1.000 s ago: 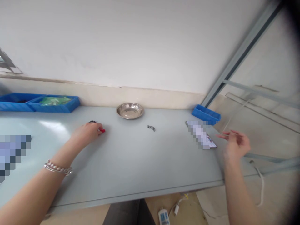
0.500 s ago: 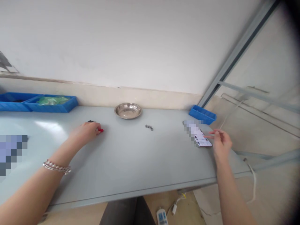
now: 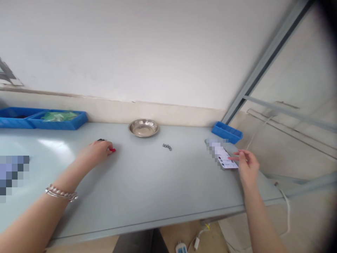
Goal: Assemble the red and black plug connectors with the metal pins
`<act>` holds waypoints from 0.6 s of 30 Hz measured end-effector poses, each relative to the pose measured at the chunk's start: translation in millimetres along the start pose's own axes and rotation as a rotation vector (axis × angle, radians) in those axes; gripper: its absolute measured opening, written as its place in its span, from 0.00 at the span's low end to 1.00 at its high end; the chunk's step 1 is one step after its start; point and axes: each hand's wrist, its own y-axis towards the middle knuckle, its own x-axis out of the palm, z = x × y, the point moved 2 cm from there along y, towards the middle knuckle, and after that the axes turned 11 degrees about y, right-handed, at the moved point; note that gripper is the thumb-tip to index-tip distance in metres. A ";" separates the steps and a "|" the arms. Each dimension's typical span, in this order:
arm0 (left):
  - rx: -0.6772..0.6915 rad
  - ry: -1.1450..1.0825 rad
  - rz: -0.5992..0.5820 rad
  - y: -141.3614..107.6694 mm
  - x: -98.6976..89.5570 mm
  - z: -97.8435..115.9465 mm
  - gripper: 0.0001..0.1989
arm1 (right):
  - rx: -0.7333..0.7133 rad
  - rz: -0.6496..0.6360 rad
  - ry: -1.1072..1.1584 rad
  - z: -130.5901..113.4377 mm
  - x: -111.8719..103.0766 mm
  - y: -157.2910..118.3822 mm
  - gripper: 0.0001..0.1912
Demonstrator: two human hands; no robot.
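Red-tipped black item (image 3: pixel 112 150), face-up smartphone (image 3: pixel 225 162)

Three blue plastic trays (image 3: pixel 58 124), one steel bowl (image 3: pixel 143 133), one phone (image 3: pixel 226 163).

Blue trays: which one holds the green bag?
The middle tray holds the green bag. The far-left tray shows only something dark inside, and the small tray by the phone shows no green.

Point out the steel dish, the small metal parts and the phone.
Steel dish (image 3: pixel 143 135), head view, on its front rim.
Small metal parts (image 3: pixel 166 147), head view, on the middle of the group.
Phone (image 3: pixel 225 162), head view, on the unblurred end of its screen.
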 end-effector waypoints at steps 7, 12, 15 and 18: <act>-0.013 -0.014 -0.040 -4.7 -8.2 3.6 0.12 | 0.011 -0.010 0.007 -2.6 0.6 -2.2 0.18; -0.011 -0.026 -0.045 -3.9 -7.9 4.4 0.12 | 0.012 -0.011 0.024 -0.9 0.3 -2.4 0.17; -0.009 -0.026 -0.036 -2.2 -5.3 3.2 0.12 | 0.015 -0.012 0.031 -0.7 0.0 -2.6 0.17; -0.004 -0.030 -0.019 -1.4 -3.5 1.8 0.12 | 0.009 -0.009 0.023 -0.6 -0.5 -2.6 0.16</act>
